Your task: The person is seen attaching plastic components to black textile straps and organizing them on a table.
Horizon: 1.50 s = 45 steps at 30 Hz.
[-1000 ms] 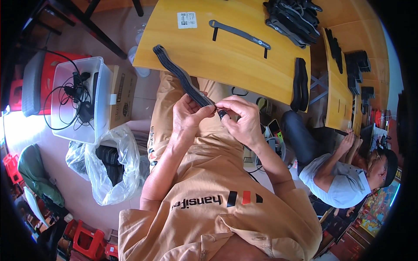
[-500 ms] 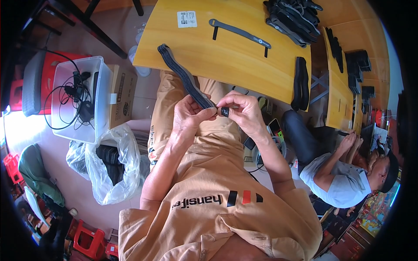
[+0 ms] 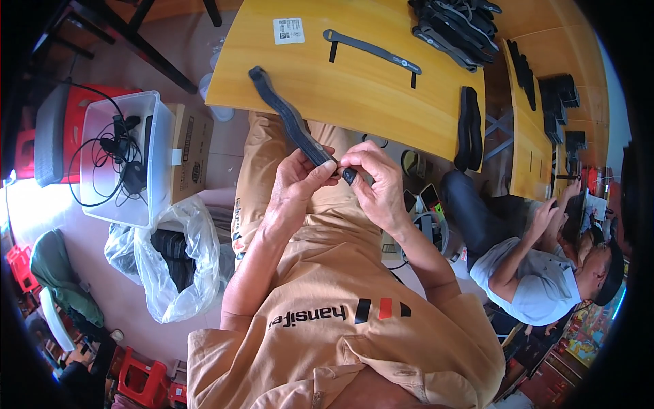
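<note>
Over the lap, just below the yellow table [image 3: 354, 88] edge, a black strap [image 3: 289, 123] is pinched by the left hand [image 3: 300, 180], and a small black clip [image 3: 349, 176] at its end by the right hand [image 3: 375, 184]. The clip could be dropped if either pinch slackened. Since the earlier frames, the strap's far end has been lifted nearer the table.

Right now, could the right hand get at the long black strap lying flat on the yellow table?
Probably yes. The right hand is pinching the end of the strap being worked on, so it would need to let go; the bare tabletop before the flat strap looks unobstructed.
</note>
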Tool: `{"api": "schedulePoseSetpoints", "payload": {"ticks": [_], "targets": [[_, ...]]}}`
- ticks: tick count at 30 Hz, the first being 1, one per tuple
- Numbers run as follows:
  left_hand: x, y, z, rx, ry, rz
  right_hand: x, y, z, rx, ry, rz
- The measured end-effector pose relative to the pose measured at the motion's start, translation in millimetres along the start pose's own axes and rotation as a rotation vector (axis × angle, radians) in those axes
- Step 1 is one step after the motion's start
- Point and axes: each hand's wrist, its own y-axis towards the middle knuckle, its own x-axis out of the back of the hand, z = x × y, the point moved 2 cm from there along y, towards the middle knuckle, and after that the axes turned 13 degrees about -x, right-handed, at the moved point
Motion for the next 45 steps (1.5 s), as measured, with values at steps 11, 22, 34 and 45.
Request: {"api": "schedulePoseSetpoints", "payload": {"ticks": [11,22,34,45], "targets": [[4.0,0.7,-5.6,0.035,0.156,0.113,-4.1,4.4,-12.0,-0.155,0.088,0.181],[4.6,-1.4,-11.2,0.128,0.074,0.066,10.6,7.8,-3.7,-0.128,0.089,0.302],[10.3,-1.8,-15.3,0.341,-0.003,0.219,14.5,12.0,-5.0,-0.079,-0.021,0.651],[9.9,1.3,-23.6,0.431,-0.089,0.393,7.7,-5.8,-12.9,-0.389,0.546,0.622]]}}
